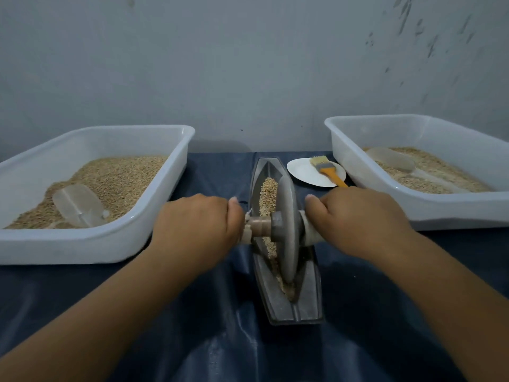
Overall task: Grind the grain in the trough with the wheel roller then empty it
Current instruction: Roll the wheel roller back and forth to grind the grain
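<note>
A long boat-shaped metal trough (308, 299) lies in the middle of the dark blue cloth, pointing away from me. Grain (268, 188) fills its groove. A grey metal wheel roller (287, 224) stands upright in the groove, near the trough's middle. Its wooden axle (260, 224) sticks out to both sides. My left hand (197, 224) is closed around the left handle end. My right hand (360, 219) is closed around the right handle end.
A white tub (154, 216) of grain with a clear scoop (78, 205) stands at the left. Another white tub (413, 208) with grain and a scoop (391, 159) stands at the right. A white plate (301, 170) with an orange-handled brush (326, 168) lies behind the trough. A grey wall is close behind.
</note>
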